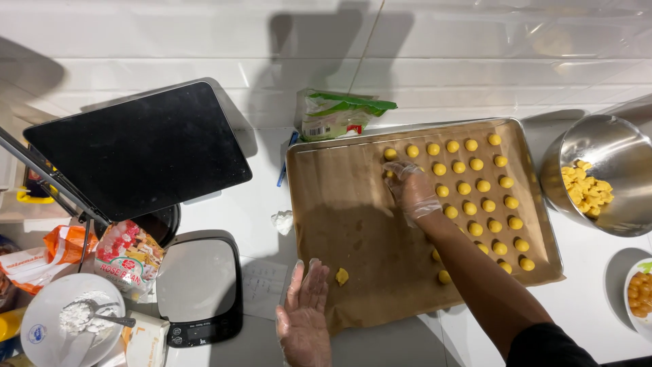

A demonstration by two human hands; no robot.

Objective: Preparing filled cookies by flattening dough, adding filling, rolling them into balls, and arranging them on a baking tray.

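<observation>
On the parchment-lined baking tray (543, 272), rows of yellow dough balls (475, 197) fill the 3 o'clock half while the 9 o'clock half lies bare; the gloved right hand (411, 187), fingers curled, sets one at 12 o'clock, the left hand (303, 312) rests flat and unclenched beside a loose dough piece (341, 276) at 6 o'clock.

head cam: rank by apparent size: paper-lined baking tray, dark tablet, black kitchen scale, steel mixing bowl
1. Rectangular metal baking tray lined with brown paper
2. Dark flat tablet on its stand
3. Black kitchen scale with glossy square top and round steel mixing bowl: look alike; bowl cut off by the frame edge, so unranked.
</observation>
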